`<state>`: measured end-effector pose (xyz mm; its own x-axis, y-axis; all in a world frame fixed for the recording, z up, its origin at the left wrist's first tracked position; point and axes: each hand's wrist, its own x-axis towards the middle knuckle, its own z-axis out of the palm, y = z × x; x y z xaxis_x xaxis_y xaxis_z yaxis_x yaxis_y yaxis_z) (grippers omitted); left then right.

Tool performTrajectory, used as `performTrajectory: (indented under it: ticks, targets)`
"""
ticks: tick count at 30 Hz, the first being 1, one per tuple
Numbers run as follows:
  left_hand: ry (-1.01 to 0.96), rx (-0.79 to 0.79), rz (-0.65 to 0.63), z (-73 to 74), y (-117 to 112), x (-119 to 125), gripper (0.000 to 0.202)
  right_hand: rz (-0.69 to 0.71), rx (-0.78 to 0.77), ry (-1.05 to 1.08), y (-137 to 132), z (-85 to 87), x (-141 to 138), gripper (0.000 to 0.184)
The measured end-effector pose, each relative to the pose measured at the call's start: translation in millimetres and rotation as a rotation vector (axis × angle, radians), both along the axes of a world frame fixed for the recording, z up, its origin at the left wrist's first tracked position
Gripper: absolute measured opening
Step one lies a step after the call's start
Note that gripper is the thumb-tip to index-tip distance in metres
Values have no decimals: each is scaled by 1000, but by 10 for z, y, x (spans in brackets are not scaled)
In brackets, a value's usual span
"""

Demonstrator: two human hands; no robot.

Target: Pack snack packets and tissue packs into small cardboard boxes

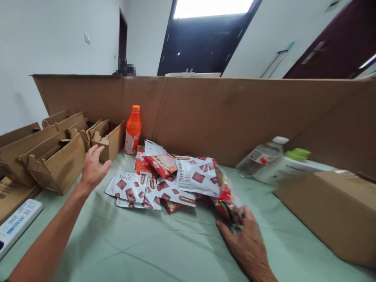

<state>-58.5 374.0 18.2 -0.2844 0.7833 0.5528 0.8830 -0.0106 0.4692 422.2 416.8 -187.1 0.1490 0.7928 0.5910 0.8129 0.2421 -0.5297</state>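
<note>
My left hand (93, 169) is raised over the table with its fingers apart, holding nothing, next to a small open cardboard box (113, 143). A loose pile of snack packets lies in the middle: white pouches with brown squares (197, 176) marked "Super Meal", and a red and orange packet (162, 164) on top. My right hand (246, 243) has its thumb and fingers around the near end of a clear plastic bag with red and gold packaging (225, 197). That bag lies against the right side of the pile; the fingertips are partly hidden.
Several open cardboard boxes (63, 164) stand at the left, by a white power strip (19, 223). An orange bottle (133, 131) stands behind the pile. At the right are a tilted clear bottle (261, 158), a green-capped white container (289, 168) and a cardboard box (331, 211). A cardboard wall (205, 113) runs behind.
</note>
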Motion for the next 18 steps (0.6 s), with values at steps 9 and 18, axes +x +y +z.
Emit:
performTrajectory:
  ticks: [9, 18]
  targets:
    - [2, -123, 213, 178, 1326, -232, 53, -104, -227, 296, -52, 57, 26, 127]
    - [-55, -69, 314, 175, 1181, -348, 31, -105, -249, 281, -35, 38, 56, 115]
